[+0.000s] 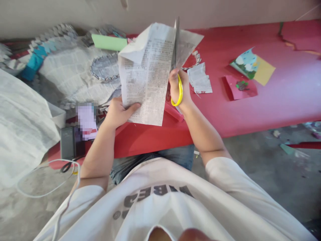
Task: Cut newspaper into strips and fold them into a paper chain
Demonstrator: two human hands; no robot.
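A printed newspaper sheet [147,80] is raised above the red table, its upper left corner folded over. My left hand [121,113] grips its lower left edge, thumb on top and the other fingers hidden behind the paper. In my right hand [180,86] are scissors with yellow handles [180,95], my fingers closed round the loops. The blades point away from me across the sheet, with a strip of paper to their right. A smaller torn newspaper piece [200,78] lies on the table just right of my right hand.
Folded-paper chains [96,68] and newspaper cover the table's left part, near a light green paper [109,42]. A dark phone-like device [67,142] and a white cable [79,174] are at the lower left. Coloured cards [264,70] rest on the red table [288,100] at right.
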